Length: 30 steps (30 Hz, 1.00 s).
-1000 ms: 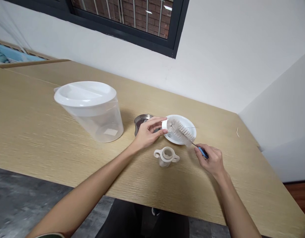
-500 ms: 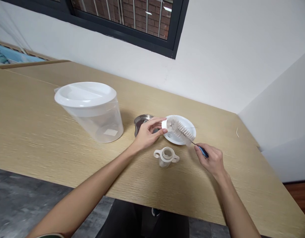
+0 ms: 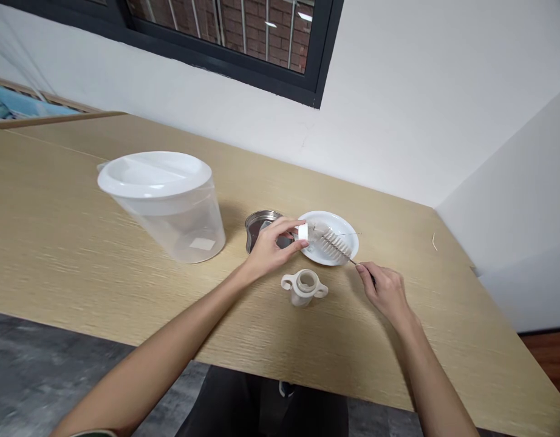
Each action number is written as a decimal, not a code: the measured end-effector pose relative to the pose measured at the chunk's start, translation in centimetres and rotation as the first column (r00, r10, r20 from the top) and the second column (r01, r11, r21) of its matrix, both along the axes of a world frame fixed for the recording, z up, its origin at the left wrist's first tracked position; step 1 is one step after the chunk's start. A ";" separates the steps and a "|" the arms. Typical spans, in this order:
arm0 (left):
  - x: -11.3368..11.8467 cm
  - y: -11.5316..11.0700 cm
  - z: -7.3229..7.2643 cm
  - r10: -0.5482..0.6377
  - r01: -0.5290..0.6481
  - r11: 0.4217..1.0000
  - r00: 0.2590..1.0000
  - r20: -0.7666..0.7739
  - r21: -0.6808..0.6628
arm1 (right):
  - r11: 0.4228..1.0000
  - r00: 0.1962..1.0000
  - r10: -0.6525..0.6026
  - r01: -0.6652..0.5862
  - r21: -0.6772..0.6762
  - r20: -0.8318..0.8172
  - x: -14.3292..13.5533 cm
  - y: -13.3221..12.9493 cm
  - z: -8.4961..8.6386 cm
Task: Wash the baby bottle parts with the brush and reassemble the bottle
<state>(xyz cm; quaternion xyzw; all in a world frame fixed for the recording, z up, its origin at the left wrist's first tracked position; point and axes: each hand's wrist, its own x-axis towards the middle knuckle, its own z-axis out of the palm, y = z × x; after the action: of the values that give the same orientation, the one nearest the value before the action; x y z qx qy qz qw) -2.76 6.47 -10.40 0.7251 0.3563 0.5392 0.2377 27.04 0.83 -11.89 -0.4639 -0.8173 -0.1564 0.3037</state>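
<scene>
My left hand pinches a small white cap between thumb and fingers, its side turned toward me. In my right hand is the handle of a bottle brush; its white bristles point left, the tip at or close to the cap's opening. Whether the tip is inside the cap I cannot tell. Both are held over a white plate. Just in front stands a small baby bottle with two side handles and an uncovered mouth. Behind my left hand, partly hidden, lies a shiny metal tray.
A large translucent pitcher with a white lid stands to the left on the wooden table. A thin pale strip lies at the right. The wall and a dark-framed window rise behind the table.
The bottle brush has turned in my right hand, so its blue handle is now mostly hidden. The cap in my left hand has tilted slightly. The other things stay in place.
</scene>
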 end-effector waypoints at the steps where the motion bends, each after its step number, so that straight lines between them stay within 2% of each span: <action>1: 0.0 0.0 0.0 0.001 -0.001 1.000 1.000 0.004 0.003 | 1.000 1.000 -0.003 0.003 -0.002 0.008 0.0 0.0 -0.1; 13: 0.1 -0.1 0.3 -0.004 0.006 1.000 0.997 0.072 -0.030 | 0.993 0.991 0.114 -0.112 0.038 -0.075 0.2 -0.2 0.6; 22: 0.4 0.1 -0.5 -0.040 0.127 0.957 0.947 0.318 -0.260 | 0.988 0.984 0.153 -0.150 0.042 -0.086 0.3 -0.4 0.9; 30: 0.1 0.1 -0.2 -0.182 0.202 0.977 0.956 0.231 -0.064 | 0.989 0.985 0.145 -0.142 0.044 -0.096 0.4 -0.3 0.8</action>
<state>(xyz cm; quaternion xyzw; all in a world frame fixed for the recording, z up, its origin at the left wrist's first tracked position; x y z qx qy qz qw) -2.65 6.62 -10.65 0.6800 0.2783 0.5757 0.3588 27.47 0.52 -11.08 -0.4052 -0.8296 -0.1261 0.3629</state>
